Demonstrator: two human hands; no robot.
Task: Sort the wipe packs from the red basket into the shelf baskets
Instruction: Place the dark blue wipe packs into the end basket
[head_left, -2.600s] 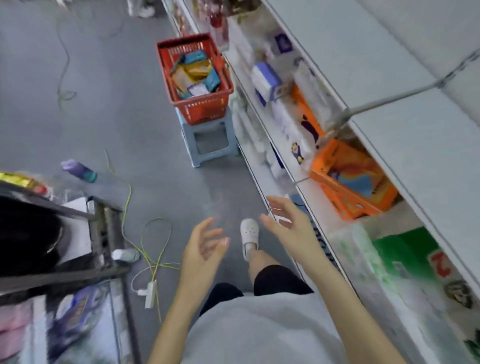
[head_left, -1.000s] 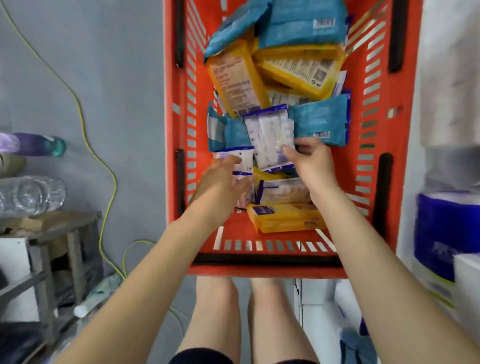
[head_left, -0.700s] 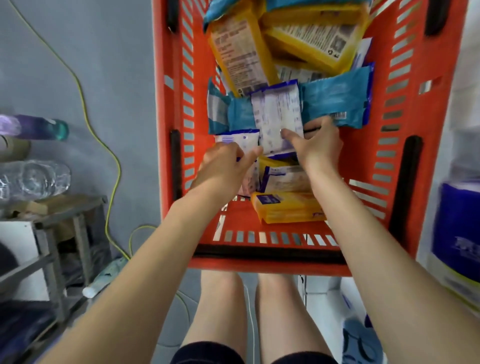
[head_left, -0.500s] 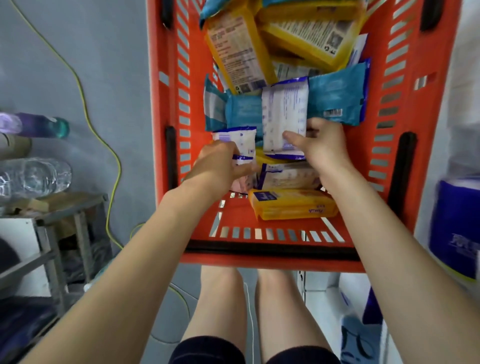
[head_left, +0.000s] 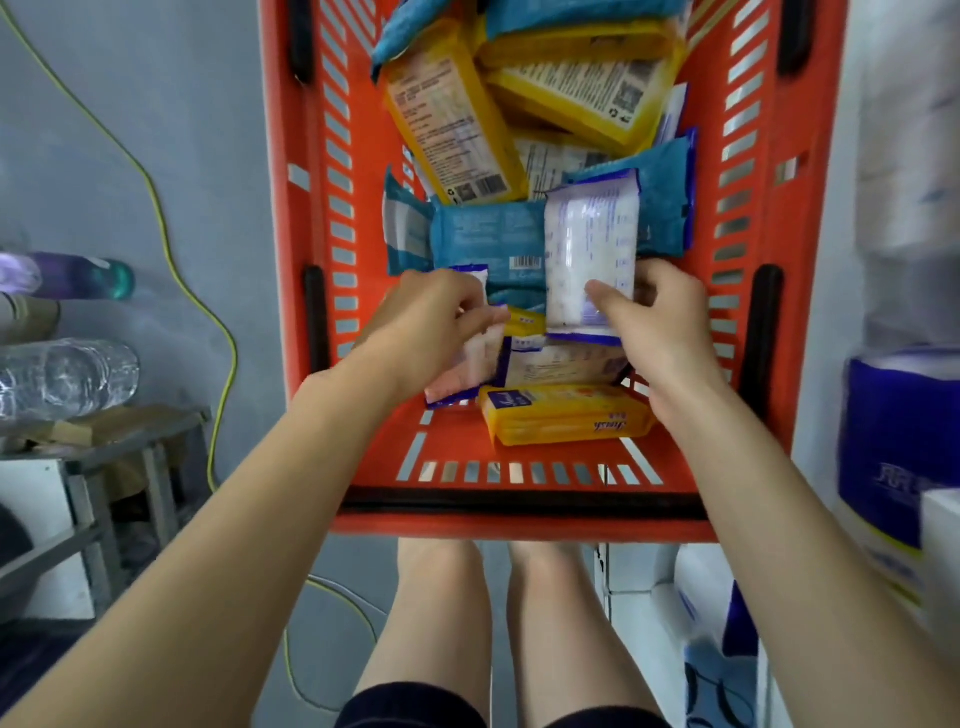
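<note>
The right hand (head_left: 660, 322) pinches the lower end of a white pack (head_left: 589, 244), thumb on its face and fingers behind. The pack is tipped up off the teal pack (head_left: 483, 239) beneath it. The left hand (head_left: 431, 322) curls its fingers round the edge of a pale pack (head_left: 465, 366) just beside it, partly hidden under the hand. Both packs sit in the near half of the red basket (head_left: 737, 156).

Each pack is probably best drawn straight up with a firm pinch, since the soft wrappers may slip and the neighbours overlap. A yellow pack (head_left: 566, 415) lies against the pile near the basket's near wall, and more yellow and teal packs are heaped farther in. The shelf baskets are out of view, so which basket suits each pack cannot be told.

Left of the basket a cable (head_left: 156, 182) trails over the floor (head_left: 208, 78) near a bottle (head_left: 62, 374). On the right, roll packs (head_left: 904, 441) stand close to the right arm and could crowd the lift-out.
</note>
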